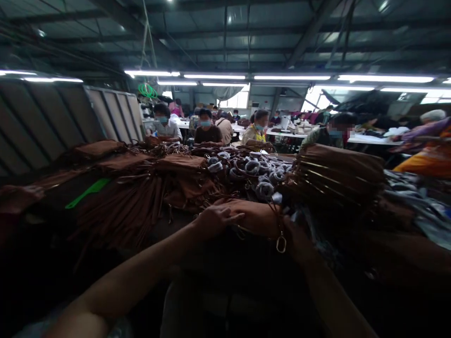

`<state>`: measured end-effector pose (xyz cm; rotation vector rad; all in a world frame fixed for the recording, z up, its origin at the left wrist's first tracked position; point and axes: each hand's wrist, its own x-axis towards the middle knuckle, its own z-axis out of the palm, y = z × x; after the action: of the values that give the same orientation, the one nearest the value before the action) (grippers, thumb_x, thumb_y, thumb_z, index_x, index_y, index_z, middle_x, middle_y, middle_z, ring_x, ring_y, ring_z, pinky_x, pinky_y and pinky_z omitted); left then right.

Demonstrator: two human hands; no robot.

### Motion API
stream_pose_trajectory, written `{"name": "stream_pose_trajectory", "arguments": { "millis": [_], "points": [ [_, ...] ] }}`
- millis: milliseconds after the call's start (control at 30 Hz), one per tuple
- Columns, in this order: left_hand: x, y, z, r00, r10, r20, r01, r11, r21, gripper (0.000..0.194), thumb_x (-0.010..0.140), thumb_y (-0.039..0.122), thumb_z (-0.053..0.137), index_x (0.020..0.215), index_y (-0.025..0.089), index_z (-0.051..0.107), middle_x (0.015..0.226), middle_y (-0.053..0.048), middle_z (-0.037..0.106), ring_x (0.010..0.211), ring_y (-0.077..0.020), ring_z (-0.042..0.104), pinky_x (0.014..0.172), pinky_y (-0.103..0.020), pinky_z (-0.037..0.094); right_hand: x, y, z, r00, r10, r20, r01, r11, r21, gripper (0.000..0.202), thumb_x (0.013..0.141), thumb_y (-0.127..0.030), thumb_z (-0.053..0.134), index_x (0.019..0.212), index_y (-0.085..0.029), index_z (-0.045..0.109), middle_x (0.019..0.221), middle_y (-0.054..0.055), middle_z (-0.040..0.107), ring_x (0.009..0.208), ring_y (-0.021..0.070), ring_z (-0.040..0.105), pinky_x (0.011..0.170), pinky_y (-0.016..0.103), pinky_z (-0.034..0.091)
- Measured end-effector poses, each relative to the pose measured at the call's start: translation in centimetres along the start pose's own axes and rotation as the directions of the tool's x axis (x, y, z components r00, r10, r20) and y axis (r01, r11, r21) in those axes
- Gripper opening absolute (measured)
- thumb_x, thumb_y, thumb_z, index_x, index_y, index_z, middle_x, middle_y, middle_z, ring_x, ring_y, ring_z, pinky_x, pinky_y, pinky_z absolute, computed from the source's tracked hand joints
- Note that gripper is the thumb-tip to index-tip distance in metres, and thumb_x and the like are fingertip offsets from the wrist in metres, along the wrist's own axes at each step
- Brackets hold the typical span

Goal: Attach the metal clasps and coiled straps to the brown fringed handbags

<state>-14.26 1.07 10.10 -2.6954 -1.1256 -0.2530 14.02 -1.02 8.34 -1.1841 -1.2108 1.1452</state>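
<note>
A small brown leather bag (255, 216) lies in front of me at the near edge of the heaped table. My left hand (216, 218) rests on its left part, with fingers stretched out over the leather. At the bag's right end is my right hand (296, 234), in deep shadow; its fingers are mostly hidden. A thin strap with a gold-coloured oval ring (281, 244) hangs over the bag's right end, close to the right hand.
Brown bags (181, 162) and long brown strips (123, 209) pile up at left, near a green comb-like tool (88, 192). Grey-wrapped coils (264, 188) lie behind my hands. A tall brown stack (341, 173) stands at right. Several people sit beyond the table.
</note>
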Motion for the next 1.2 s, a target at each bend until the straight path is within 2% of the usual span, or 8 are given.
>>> {"name": "stream_pose_trajectory", "arguments": {
  "millis": [133, 233, 467, 600, 700, 967, 1100, 1200],
  "points": [
    [-1.7, 7.1, 2.3, 0.971, -0.222, -0.092, 0.209, 0.969, -0.131, 0.045, 0.089, 0.019, 0.046, 0.133, 0.029, 0.044, 0.114, -0.008, 0.058, 0.102, -0.0214, 0.055, 0.085, -0.033, 0.044, -2.5, 4.1, -0.5, 0.966, 0.259, -0.001, -0.250, 0.933, 0.260, 0.033, 0.068, -0.035, 0.070, 0.093, -0.014, 0.065, 0.074, 0.006, 0.071, 0.066, 0.0214, 0.068, 0.060, 0.031, 0.056],
    [-2.3, 12.6, 3.6, 0.946, -0.320, -0.054, 0.274, 0.877, -0.394, 0.029, 0.088, 0.040, 0.050, 0.111, 0.025, 0.060, 0.104, -0.006, 0.062, 0.091, -0.0198, 0.060, 0.080, -0.030, 0.047, -3.5, 5.4, -0.5, 0.960, 0.281, -0.015, -0.260, 0.906, 0.335, 0.030, 0.068, -0.031, 0.070, 0.092, -0.014, 0.064, 0.076, 0.005, 0.072, 0.065, 0.0205, 0.068, 0.056, 0.029, 0.055],
    [1.0, 19.6, 7.4, 0.890, -0.396, 0.225, 0.383, 0.386, -0.839, 0.034, 0.090, 0.041, 0.046, 0.110, 0.016, 0.058, 0.097, -0.004, 0.068, 0.082, -0.0183, 0.065, 0.065, -0.024, 0.049, -4.4, 6.1, -0.4, 0.961, 0.245, -0.124, -0.231, 0.966, 0.120, 0.039, 0.065, -0.042, 0.069, 0.091, -0.014, 0.066, 0.085, 0.008, 0.072, 0.083, 0.0263, 0.068, 0.076, 0.037, 0.055],
    [1.4, 19.6, 7.6, 0.884, -0.378, 0.276, 0.468, 0.707, -0.530, 0.031, 0.086, 0.045, 0.050, 0.091, 0.017, 0.063, 0.089, -0.008, 0.069, 0.082, -0.0237, 0.066, 0.069, -0.029, 0.049, -4.3, 7.1, -1.0, 0.966, -0.073, -0.247, -0.014, 0.943, -0.332, 0.040, 0.066, -0.045, 0.064, 0.090, -0.013, 0.067, 0.099, 0.013, 0.069, 0.099, 0.0290, 0.063, 0.093, 0.041, 0.046],
    [0.3, 17.4, 6.3, 0.895, -0.351, 0.276, 0.433, 0.835, -0.340, 0.031, 0.090, 0.044, 0.044, 0.092, 0.018, 0.061, 0.086, -0.011, 0.070, 0.082, -0.0247, 0.067, 0.070, -0.031, 0.048, -3.5, 8.4, -2.4, 0.960, -0.172, -0.219, 0.085, 0.930, -0.358, 0.043, 0.072, -0.047, 0.056, 0.096, -0.013, 0.066, 0.105, 0.013, 0.068, 0.101, 0.0268, 0.062, 0.096, 0.040, 0.045],
    [-7.1, 6.6, 3.1, 0.718, -0.617, 0.321, 0.659, 0.751, -0.031, 0.028, 0.096, 0.033, 0.036, 0.096, 0.018, 0.059, 0.091, -0.009, 0.070, 0.085, -0.0201, 0.067, 0.067, -0.026, 0.045, -1.7, 10.0, -7.6, 0.973, 0.018, -0.230, -0.061, 0.982, -0.181, 0.041, 0.065, -0.044, 0.066, 0.095, -0.016, 0.069, 0.105, 0.009, 0.069, 0.099, 0.0273, 0.064, 0.088, 0.038, 0.050],
    [-7.7, 7.0, 1.9, 0.723, -0.617, 0.311, 0.646, 0.763, 0.012, 0.025, 0.091, 0.037, 0.046, 0.089, 0.017, 0.061, 0.089, -0.009, 0.067, 0.083, -0.0223, 0.064, 0.068, -0.029, 0.045, -1.7, 9.2, -7.4, 0.980, 0.077, -0.183, -0.097, 0.990, -0.106, 0.043, 0.062, -0.043, 0.068, 0.096, -0.016, 0.069, 0.098, 0.007, 0.071, 0.093, 0.0285, 0.066, 0.082, 0.040, 0.052],
    [-5.5, 9.7, 1.1, 0.810, -0.581, 0.075, 0.585, 0.810, -0.043, 0.028, 0.080, 0.041, 0.062, 0.094, 0.017, 0.059, 0.097, -0.009, 0.063, 0.092, -0.0242, 0.059, 0.077, -0.033, 0.045, -1.8, 8.5, -7.1, 0.983, 0.065, -0.174, -0.086, 0.990, -0.112, 0.040, 0.061, -0.041, 0.069, 0.092, -0.017, 0.070, 0.096, 0.007, 0.071, 0.093, 0.0282, 0.065, 0.084, 0.040, 0.051]
  ]
}}
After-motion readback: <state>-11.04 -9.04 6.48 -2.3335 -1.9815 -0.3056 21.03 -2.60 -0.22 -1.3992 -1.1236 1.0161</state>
